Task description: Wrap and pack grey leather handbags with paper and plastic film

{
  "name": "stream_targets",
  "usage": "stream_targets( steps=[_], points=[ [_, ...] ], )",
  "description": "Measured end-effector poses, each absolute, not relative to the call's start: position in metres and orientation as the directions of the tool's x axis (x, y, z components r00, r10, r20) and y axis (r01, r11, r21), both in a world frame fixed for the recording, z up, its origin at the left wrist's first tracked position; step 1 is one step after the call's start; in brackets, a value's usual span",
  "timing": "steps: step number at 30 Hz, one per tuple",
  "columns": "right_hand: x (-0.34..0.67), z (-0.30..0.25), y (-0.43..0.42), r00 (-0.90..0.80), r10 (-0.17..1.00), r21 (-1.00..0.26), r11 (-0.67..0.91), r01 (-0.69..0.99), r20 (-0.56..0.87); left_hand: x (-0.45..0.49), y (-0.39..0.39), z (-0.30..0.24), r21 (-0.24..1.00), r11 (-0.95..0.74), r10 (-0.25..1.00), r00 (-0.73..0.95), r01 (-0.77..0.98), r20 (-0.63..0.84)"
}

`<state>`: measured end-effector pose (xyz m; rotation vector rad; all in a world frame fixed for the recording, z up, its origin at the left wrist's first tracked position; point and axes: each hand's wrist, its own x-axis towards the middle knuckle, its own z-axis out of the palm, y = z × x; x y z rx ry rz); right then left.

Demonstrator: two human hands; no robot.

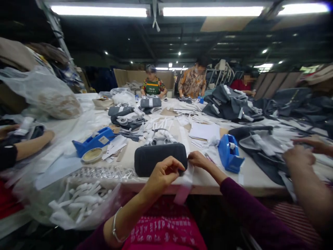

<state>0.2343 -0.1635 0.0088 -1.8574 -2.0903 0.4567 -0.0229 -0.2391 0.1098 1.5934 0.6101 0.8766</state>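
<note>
A dark grey handbag stands on the table in front of me, its handles wrapped in white material at the back. My left hand is in front of the bag's lower right part, fingers curled and thumb and fingertips drawn together; anything pinched there is too small to make out. At the bag's right edge, my right hand has its fingers closed together, touching or very near the side. What those fingertips grip is hidden. Below them a white strip runs to the table edge.
Blue tape dispensers flank the bag, the left one beside a tape roll. A plastic bag of white tubes hangs at front left. Dark bags pile up at right. Co-workers' hands work on both sides.
</note>
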Motion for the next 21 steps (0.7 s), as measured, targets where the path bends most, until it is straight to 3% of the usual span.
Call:
stream_targets(
  steps=[3,6,15,18,21],
  points=[
    [0.245,0.002,-0.157,-0.137,0.990,-0.466,0.107,0.878,-0.031,-0.011,-0.223,0.057,0.929,-0.322,0.825,0.535,0.182,0.181],
    [0.249,-0.001,-0.158,-0.155,0.987,-0.479,0.121,0.870,-0.032,-0.004,-0.224,0.023,0.831,-0.473,0.775,0.587,0.292,0.235],
    [0.265,-0.014,-0.160,-0.107,0.994,-0.426,0.108,0.898,0.026,0.032,-0.249,-0.028,0.531,-0.731,0.626,0.731,0.429,0.270],
    [0.261,-0.009,-0.158,-0.130,0.991,-0.355,0.133,0.925,0.031,0.041,-0.249,-0.045,0.463,-0.765,0.601,0.754,0.448,0.263],
    [0.254,-0.003,-0.158,-0.174,0.983,-0.238,0.181,0.954,0.052,0.052,-0.240,-0.076,0.358,-0.821,0.559,0.754,0.445,0.345]
  ],
)
